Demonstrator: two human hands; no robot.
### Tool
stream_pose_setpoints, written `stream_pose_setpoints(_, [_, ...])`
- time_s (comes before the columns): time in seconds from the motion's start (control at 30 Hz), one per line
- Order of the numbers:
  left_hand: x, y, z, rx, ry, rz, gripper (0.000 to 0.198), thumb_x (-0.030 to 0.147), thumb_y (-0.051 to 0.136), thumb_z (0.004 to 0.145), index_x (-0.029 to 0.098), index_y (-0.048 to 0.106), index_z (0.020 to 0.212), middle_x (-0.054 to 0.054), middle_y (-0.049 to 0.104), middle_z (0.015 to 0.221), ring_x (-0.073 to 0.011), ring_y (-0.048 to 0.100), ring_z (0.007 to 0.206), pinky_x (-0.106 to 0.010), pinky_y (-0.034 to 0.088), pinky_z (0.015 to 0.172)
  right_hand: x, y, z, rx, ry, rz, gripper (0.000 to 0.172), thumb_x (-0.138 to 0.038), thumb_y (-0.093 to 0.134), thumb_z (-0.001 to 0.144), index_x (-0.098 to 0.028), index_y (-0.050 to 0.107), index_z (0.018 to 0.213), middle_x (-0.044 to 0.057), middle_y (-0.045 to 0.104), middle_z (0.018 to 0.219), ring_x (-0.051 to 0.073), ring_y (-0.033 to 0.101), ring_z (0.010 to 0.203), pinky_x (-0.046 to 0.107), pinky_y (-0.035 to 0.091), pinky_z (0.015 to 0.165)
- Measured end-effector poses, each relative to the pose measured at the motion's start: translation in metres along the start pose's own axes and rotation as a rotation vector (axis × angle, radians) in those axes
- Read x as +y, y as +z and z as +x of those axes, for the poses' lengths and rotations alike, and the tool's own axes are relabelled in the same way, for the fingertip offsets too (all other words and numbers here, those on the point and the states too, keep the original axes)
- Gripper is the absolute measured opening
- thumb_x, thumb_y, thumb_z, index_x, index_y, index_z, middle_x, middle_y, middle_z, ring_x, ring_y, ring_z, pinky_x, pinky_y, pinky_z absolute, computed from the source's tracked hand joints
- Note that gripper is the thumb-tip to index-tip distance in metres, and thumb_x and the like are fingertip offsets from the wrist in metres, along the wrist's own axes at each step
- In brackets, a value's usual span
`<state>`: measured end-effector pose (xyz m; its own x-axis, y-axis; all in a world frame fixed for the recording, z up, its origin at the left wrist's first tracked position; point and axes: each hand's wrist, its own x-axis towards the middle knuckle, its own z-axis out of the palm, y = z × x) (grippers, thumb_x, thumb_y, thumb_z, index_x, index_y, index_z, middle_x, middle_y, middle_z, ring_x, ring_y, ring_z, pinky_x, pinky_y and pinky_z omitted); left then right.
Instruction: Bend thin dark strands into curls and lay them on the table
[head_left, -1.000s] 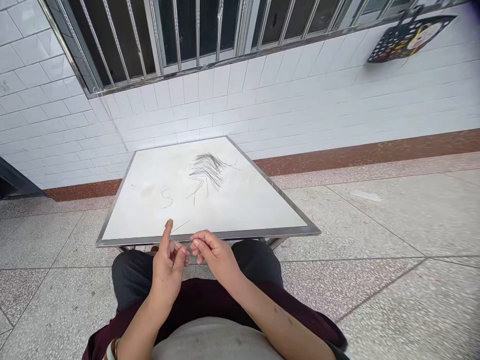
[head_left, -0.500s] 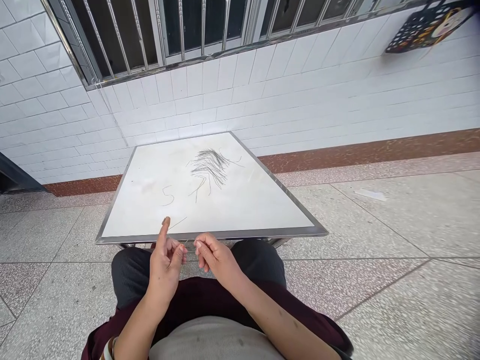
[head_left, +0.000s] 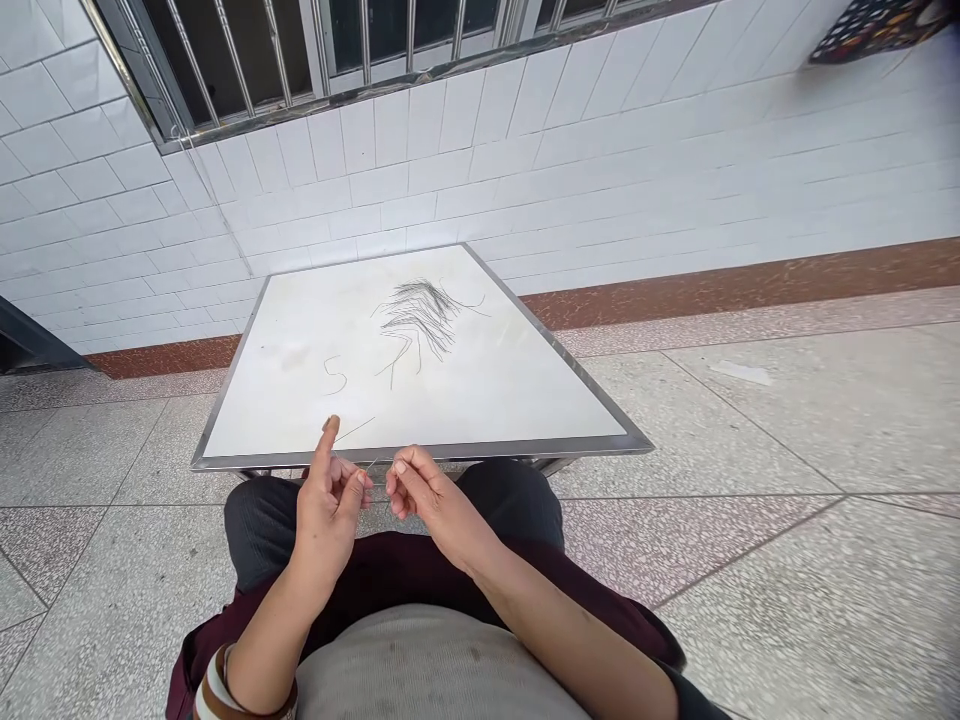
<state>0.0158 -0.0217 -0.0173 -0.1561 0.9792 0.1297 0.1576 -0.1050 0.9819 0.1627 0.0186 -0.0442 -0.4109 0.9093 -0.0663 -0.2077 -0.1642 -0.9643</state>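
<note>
Near the tabletop's (head_left: 517,390) edge, a thin wire (head_left: 371,464) is pinched in the left hand (head_left: 326,510), the nearer one, its long axis slanting up rightward toward the right hand (head_left: 431,500), whose grip is too unclear to tell.

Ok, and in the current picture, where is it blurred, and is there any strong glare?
Head view, right edge: the floor looks smeared and the bag soft; head view, centre: the left hand and right hand are fairly sharp, but the densest strands merge together; head view, table: the light is soft, with no strong glare.
</note>
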Motion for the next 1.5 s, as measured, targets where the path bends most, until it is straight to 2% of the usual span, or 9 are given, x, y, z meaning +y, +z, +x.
stream_pose_setpoints(0.23, [0.005,0.0,-0.002,-0.002,0.0,-0.005,0.067,0.026,0.053,0.091,0.023,0.023,0.151,0.003,0.057,0.073,-0.0115,0.053,0.061,-0.028,0.048,0.067,0.0,0.002,-0.003,-0.008,0.09,0.243,0.031,-0.047,0.059,0.088,-0.021,0.05,0.075,-0.004,0.054,0.07,0.009,0.047,0.057,0.024,0.036,0.058])
stream_pose_setpoints(0.67, [0.009,0.001,-0.004,-0.042,-0.013,-0.069,0.071,0.028,0.053,0.091,0.024,0.018,0.152,0.003,0.055,0.074,-0.0109,0.05,0.06,-0.026,0.044,0.063,0.0,0.008,-0.007,-0.025,0.135,0.342,0.04,-0.052,0.063,0.083,-0.021,0.043,0.068,-0.004,0.047,0.069,0.008,0.041,0.053,0.024,0.036,0.053])
stream_pose_setpoints(0.8, [0.006,-0.001,-0.004,-0.072,0.033,-0.051,0.071,0.028,0.052,0.091,0.027,0.016,0.152,0.003,0.053,0.077,-0.0117,0.048,0.063,-0.025,0.042,0.061,-0.002,0.007,-0.01,-0.05,0.151,0.303,0.039,-0.054,0.059,0.084,-0.022,0.041,0.071,-0.003,0.048,0.071,0.01,0.046,0.056,0.025,0.04,0.054])
stream_pose_setpoints(0.93, [0.004,-0.008,-0.001,-0.117,0.09,0.007,0.07,0.028,0.047,0.094,0.025,0.01,0.153,0.002,0.052,0.077,-0.0133,0.048,0.066,-0.027,0.041,0.066,-0.003,-0.004,-0.01,-0.139,0.126,0.094,0.039,-0.061,0.047,0.089,-0.023,0.051,0.086,0.001,0.056,0.089,0.01,0.049,0.056,0.025,0.039,0.051])
stream_pose_setpoints(1.03, [0.006,-0.014,0.004,-0.165,0.078,-0.03,0.071,0.029,0.045,0.094,0.02,0.008,0.154,0.002,0.05,0.074,-0.0139,0.049,0.068,-0.028,0.041,0.068,-0.007,-0.011,-0.003,-0.057,0.036,-0.064,0.041,-0.063,0.045,0.09,-0.024,0.056,0.097,0.001,0.055,0.089,0.009,0.045,0.056,0.024,0.036,0.05])
stream_pose_setpoints(1.2, [0.01,-0.021,0.009,-0.194,0.032,-0.115,0.078,0.029,0.051,0.091,0.018,0.007,0.154,0.003,0.05,0.072,-0.0128,0.047,0.065,-0.027,0.039,0.064,-0.023,-0.009,0.014,-0.049,-0.044,0.024,0.038,-0.057,0.055,0.087,-0.027,0.059,0.108,0.001,0.052,0.09,0.011,0.046,0.063,0.024,0.037,0.05])
stream_pose_setpoints(1.27, [0.01,-0.022,0.01,-0.225,-0.005,-0.124,0.08,0.029,0.054,0.089,0.019,0.008,0.153,0.004,0.05,0.069,-0.0124,0.047,0.063,-0.026,0.037,0.06,-0.03,-0.005,0.022,-0.048,-0.078,0.026,0.037,-0.055,0.059,0.085,-0.026,0.061,0.109,0.002,0.054,0.089,0.011,0.049,0.064,0.024,0.039,0.051])
stream_pose_setpoints(1.37, [0.009,-0.024,0.012,-0.254,-0.053,-0.172,0.08,0.031,0.059,0.087,0.02,0.014,0.153,0.004,0.051,0.068,-0.0113,0.047,0.06,-0.023,0.035,0.055,-0.037,0.0,0.032,-0.049,-0.103,-0.045,0.032,-0.05,0.064,0.082,-0.022,0.067,0.098,0.002,0.058,0.084,0.012,0.052,0.064,0.024,0.043,0.054])
stream_pose_setpoints(1.5, [0.007,-0.027,0.016,-0.213,-0.092,-0.317,0.079,0.036,0.065,0.084,0.02,0.024,0.15,0.003,0.055,0.069,-0.0093,0.047,0.056,-0.023,0.038,0.055,-0.036,0.004,0.042,-0.05,-0.089,-0.078,0.029,-0.046,0.066,0.081,-0.021,0.069,0.096,0.003,0.064,0.086,0.013,0.058,0.069,0.026,0.048,0.061])
